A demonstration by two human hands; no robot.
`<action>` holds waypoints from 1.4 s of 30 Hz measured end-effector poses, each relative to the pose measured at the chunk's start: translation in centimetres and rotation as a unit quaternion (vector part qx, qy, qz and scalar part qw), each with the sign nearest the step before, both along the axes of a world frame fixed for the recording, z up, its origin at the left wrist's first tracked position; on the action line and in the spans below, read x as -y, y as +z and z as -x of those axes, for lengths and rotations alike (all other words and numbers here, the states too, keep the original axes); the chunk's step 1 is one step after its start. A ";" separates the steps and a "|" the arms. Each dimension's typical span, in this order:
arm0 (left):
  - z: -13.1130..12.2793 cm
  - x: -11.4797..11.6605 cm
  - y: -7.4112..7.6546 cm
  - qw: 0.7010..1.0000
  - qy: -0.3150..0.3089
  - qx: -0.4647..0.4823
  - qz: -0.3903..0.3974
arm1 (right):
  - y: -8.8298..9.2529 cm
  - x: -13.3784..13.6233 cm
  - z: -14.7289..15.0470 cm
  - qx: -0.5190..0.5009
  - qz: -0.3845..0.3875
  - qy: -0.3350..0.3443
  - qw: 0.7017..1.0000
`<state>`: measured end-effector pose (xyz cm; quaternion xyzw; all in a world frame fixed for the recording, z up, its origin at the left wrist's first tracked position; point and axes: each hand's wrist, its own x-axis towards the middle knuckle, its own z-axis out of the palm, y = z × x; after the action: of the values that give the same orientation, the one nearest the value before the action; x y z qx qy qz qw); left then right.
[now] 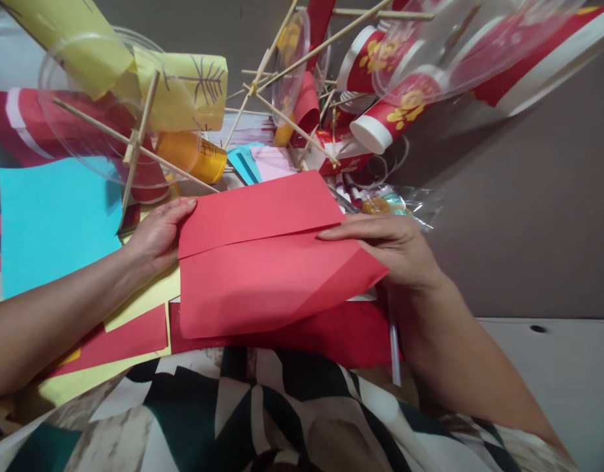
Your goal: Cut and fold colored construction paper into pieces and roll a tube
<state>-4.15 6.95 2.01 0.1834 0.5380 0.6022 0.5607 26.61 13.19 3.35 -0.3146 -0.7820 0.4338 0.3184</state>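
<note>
**Red paper held level at both sides over the near edge of the bench**

The red paper (267, 262) lies between the two grips, close to the person's patterned garment (263, 413). An upper layer overlaps a lower one; whether this is one folded piece or two separate sheets cannot be told.

The left grip (157, 236) is drawn in on the paper's left margin, near its upper corner, with no gap visible. Its fingers are mostly hidden behind the sheet. This hold seems meant to anchor that end.

The right grip (405, 249) is likewise closed on the paper, one digit lying at the overlap's right end while the lower layer's lifted corner covers part of the hand. Judged from its position, that digit presses the layers together; the opposing fingers are hidden. Supported at both ends, thin stock should sag less.

The bench itself is too covered for its corners to be established. Toward the near edge, dark red material (331, 337) lies beneath the paper. Toward the left edge rest a yellow sheet (149, 298) and a blue sheet (59, 223).

Toward the far edge stands a stick frame (253, 88), apparently bound where its sticks cross, with flowered cups (405, 108) to its right. Their bulk sits beyond the paper, giving both grips room. A clear packet (420, 206) lies past the right grip.
</note>
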 end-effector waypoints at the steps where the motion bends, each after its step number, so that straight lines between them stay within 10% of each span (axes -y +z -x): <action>1: 0.0 0.0 0.0 1.000 -0.001 0.007 0.005 | -0.1 0.0 0.0 -0.002 -0.007 -0.004 1.000; 11: -0.4 1.0 0.6 0.993 -0.109 0.025 -0.045 | -1.8 -0.2 0.2 -0.027 -0.062 -0.029 0.997; 18: -0.3 0.8 0.3 0.995 -0.057 -0.033 -0.075 | -2.3 -0.2 0.6 -0.078 -0.003 -0.016 0.997; 29: -0.2 1.0 0.2 0.994 -0.052 -0.019 -0.100 | -1.5 -1.1 0.6 0.012 -0.150 0.077 0.986; 42: 0.2 0.9 0.0 0.986 -0.131 0.032 -0.094 | -1.7 -1.5 0.0 -0.059 -0.004 -0.182 0.981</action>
<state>-4.39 6.05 2.04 0.2850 0.4315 0.5769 0.6322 26.64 14.69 1.69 -0.4244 -0.6929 0.3832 0.4393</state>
